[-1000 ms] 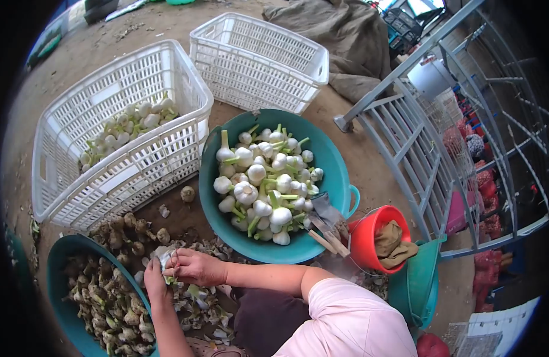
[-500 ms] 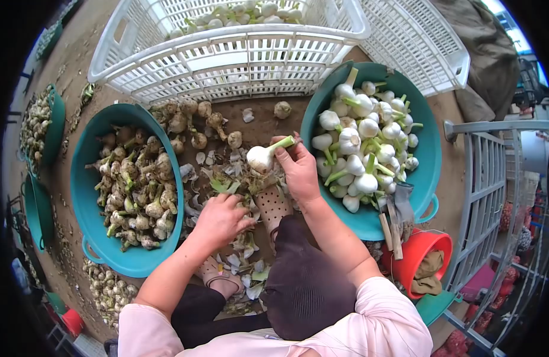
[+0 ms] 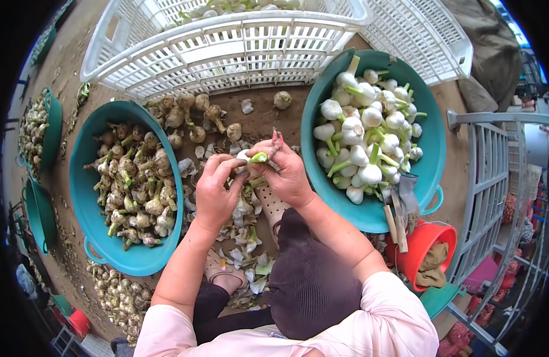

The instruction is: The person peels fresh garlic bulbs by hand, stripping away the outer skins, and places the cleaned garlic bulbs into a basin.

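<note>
Left hand [image 3: 215, 191]: clamped on garlic bulb [image 3: 243, 156]
Right hand [image 3: 290, 178]: clamped there too, near the stem [image 3: 258, 157]
Garlic bulb: above peelings [image 3: 241, 209], between facing edges of left tub [image 3: 84, 193] and right tub [image 3: 433, 143]
Right tub: heaped with white bulbs [image 3: 353, 131]

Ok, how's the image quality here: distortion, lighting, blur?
Head view: strong fisheye, black corners, the white slatted plastic crate looking bent; soft, even light, no hard shadows, glare near top right; the held white garlic bulb with green stem is mostly covered, sharpness hard to judge.
</note>
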The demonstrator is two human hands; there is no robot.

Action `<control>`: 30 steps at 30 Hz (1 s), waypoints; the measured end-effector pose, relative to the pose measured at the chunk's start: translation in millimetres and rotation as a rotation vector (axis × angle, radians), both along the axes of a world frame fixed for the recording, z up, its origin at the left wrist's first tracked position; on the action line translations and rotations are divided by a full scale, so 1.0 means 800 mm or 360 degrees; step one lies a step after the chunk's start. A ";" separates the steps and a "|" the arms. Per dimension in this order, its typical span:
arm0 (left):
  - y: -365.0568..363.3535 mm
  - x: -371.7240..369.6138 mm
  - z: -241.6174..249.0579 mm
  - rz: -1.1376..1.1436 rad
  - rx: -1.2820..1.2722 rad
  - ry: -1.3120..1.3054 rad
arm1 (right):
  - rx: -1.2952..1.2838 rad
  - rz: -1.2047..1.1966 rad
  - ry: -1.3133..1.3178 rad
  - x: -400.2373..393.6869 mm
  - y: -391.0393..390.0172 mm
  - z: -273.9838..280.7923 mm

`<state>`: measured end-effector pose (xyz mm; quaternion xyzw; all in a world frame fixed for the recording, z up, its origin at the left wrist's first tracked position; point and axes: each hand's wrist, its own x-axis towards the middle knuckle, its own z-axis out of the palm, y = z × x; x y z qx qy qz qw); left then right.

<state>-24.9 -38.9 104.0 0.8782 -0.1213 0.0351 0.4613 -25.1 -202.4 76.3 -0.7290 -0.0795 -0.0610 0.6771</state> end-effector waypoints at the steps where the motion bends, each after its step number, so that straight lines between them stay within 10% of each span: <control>1: 0.001 0.001 -0.002 -0.0028 0.0016 -0.0007 | -0.0088 0.0004 -0.0098 0.001 0.000 0.001; 12: -0.021 -0.004 -0.013 -0.0366 0.0442 0.0170 | -0.0261 -0.0417 0.0140 -0.014 -0.013 -0.021; 24: 0.015 -0.015 0.035 -0.0853 0.0231 0.0022 | 0.1274 -0.0362 0.1256 -0.009 -0.011 -0.046; 30: 0.018 0.012 -0.024 -0.0572 -0.0974 0.0516 | 0.1252 -0.0191 0.1361 0.000 -0.006 -0.021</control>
